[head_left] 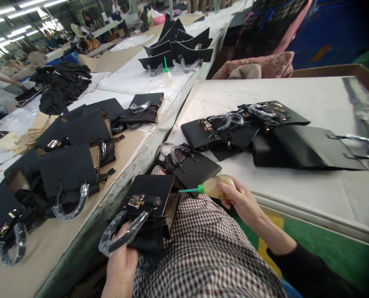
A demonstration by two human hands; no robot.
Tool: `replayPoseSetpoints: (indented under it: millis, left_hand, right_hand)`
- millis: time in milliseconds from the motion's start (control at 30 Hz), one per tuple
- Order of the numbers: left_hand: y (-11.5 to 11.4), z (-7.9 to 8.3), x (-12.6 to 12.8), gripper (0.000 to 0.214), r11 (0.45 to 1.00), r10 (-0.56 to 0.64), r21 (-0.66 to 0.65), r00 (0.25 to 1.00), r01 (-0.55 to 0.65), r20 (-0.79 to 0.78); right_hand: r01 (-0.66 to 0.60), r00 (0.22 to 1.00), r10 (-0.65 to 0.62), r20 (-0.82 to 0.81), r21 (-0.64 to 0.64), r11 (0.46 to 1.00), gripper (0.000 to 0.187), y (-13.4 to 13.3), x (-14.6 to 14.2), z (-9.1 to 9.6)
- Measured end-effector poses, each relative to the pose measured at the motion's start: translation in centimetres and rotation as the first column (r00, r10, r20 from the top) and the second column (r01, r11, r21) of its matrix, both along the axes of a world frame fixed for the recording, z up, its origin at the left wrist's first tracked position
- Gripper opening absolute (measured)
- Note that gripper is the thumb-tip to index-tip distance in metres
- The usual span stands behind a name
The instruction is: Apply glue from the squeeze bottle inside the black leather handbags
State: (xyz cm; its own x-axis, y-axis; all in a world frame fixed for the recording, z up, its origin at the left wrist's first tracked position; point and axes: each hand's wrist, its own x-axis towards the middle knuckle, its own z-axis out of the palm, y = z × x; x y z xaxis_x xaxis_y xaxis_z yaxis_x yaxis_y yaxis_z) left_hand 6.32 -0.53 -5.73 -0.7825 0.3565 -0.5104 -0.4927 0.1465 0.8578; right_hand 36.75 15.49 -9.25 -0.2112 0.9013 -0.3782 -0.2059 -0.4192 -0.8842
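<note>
My left hand (121, 260) is closed around a small black handbag (150, 198) resting on my lap, gripping near its plastic-wrapped handle (122, 236). The bag has a gold clasp on its front strap and its side stands open. My right hand (238, 198) is wrapped round a yellowish glue bottle (215, 186) held sideways. The bottle's green nozzle (190, 190) points at the open side of the bag, almost touching it.
Several finished black handbags (73, 165) lie on the left workbench, more (274, 136) on the white table at right. Another glue bottle (166, 74) stands further up. Black folded pieces (178, 45) are stacked at the back. Other people work far off at the top left.
</note>
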Motion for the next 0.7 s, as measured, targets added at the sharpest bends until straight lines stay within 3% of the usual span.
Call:
replayPoseSetpoints:
  millis: [100,267,433,700]
  left_hand:
    - [0.0,0.1,0.0,0.027,0.999,0.038,-0.007,0.993,-0.038,0.116]
    - [0.2,0.2,0.1,0.022,0.997,0.079,-0.017,0.99,-0.077,0.115]
    - [0.4,0.6,0.2,0.019,0.995,0.099,-0.008,0.985,-0.098,0.14]
    - [0.4,0.4,0.1,0.019,0.996,0.089,-0.014,0.989,-0.088,0.116]
  right_hand:
    - [-0.071,0.992,0.063,0.106,0.076,0.995,0.037,-0.4,-0.5,0.1]
    - [-0.141,0.989,0.136,0.062,0.082,0.987,0.038,-1.0,-1.2,0.7]
    - [-0.297,0.949,0.281,0.145,0.101,0.95,0.047,-1.1,-1.5,2.0]
    - [-0.279,0.953,0.242,0.181,0.224,0.934,0.046,-0.8,-1.3,2.2]
